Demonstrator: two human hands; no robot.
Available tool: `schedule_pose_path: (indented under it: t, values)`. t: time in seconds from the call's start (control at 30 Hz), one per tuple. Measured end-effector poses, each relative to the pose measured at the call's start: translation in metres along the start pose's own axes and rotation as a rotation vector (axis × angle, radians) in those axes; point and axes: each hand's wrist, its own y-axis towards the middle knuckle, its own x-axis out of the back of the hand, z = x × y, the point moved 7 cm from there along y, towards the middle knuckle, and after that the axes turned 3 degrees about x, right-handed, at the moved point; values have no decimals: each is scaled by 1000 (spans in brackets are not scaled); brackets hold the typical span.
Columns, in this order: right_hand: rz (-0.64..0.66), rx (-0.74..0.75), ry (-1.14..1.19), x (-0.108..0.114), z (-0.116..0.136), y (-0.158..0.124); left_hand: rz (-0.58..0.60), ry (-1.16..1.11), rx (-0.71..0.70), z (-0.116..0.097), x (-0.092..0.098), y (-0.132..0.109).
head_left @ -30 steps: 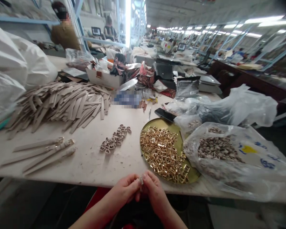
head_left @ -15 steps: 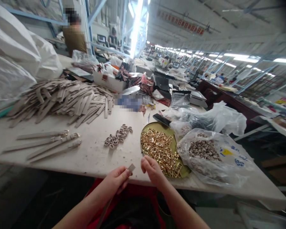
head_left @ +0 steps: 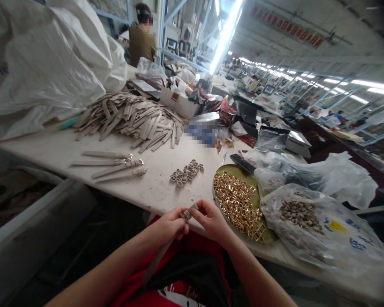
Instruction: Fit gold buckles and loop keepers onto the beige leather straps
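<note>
The left hand (head_left: 168, 228) and the right hand (head_left: 213, 221) are close together, just past the near edge of a long white table (head_left: 141, 183) and above a red top (head_left: 131, 279) the person wears. Between them is a thin tan leather strap (head_left: 158, 260). Its long tail hangs down toward the lap. At its top end sits a small shiny metal loop (head_left: 186, 215). The fingers of both hands are bent in and pinch the strap end and the loop, so neither hand is open.

Just past the right hand, a round, flat gold tray (head_left: 240, 172) rests on the table. On it lies a heap of small shiny gold buckles (head_left: 235, 207). Beside the tray, toward the right edge of the table, sits a clear, crinkly plastic bag (head_left: 321, 232) full of small tan rings.

Left of the tray, a little pile of tan rings (head_left: 185, 173) sits on the scuffed white top. Farther left lie three long tan straps with gold ends (head_left: 115, 168). Behind them is a big messy heap of flat tan strap pieces (head_left: 131, 119), and past that are puffy white sacks (head_left: 48, 64).

Far off, a person in a green-brown shirt (head_left: 142, 38) stands by metal shelves. Long rows of tables run away under bright white ceiling lights (head_left: 227, 34).
</note>
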Motion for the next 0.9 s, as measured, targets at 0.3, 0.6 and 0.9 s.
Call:
schedule_pose_path:
  t: [0.3, 0.6, 0.9]
  values:
    - [-120, -62, 14, 1, -12, -6, -127, 75, -60, 10, 24, 6]
    - [32, -8, 307, -11, -5, -25, -36, 181, -107, 9, 7, 3]
    - [252, -328, 755, -31, -42, -48, -189, 689, -78, 3, -3, -10]
